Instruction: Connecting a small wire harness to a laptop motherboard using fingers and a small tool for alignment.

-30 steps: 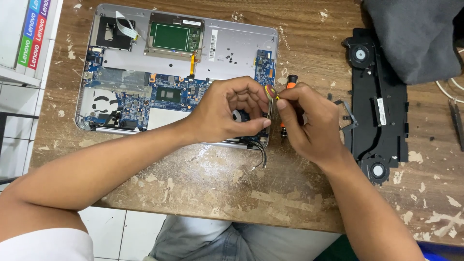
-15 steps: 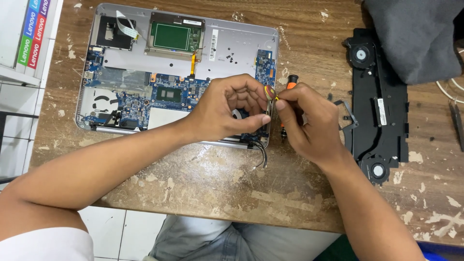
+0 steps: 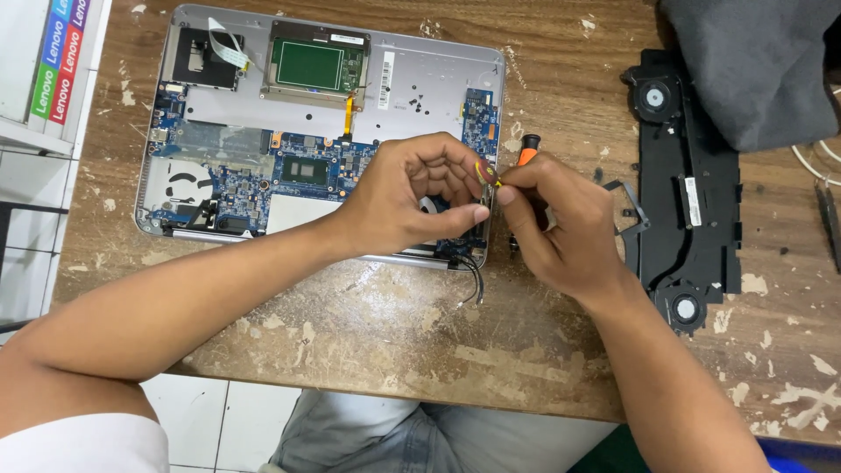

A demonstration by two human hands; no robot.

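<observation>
Scarred brown wood, flecked with pale paint, is the biggest thing under my view: the worktable [image 3: 368, 350], bearing everything else. I place all the rest against the opened laptop base [image 3: 420, 83], a silver shell lying near the far edge of the table with its blue circuit boards and a green-topped module bare.

Up and to the right of the laptop base I see a dark grey cloth [image 3: 753, 70] draped over the far end of a long black fan assembly [image 3: 688, 201], which lies well apart from the shell, one round fan showing at each end.

My left hand [image 3: 412, 197] rests over the near right corner of the laptop base, fingers curled in and pressed together around something small; what exactly sits inside them I cannot tell. My right hand [image 3: 561, 228] is just off the shell's right edge, touching the left, and it pinches a small screwdriver [image 3: 524, 151] with an orange and black handle, the tip pointing toward the left fingertips.

Thin black wires [image 3: 473, 278] trail from the near right corner of the laptop base onto the wood.

Smallest of all, several loose black screws [image 3: 419, 103] lie on the silver panel beside the green-topped module.
</observation>
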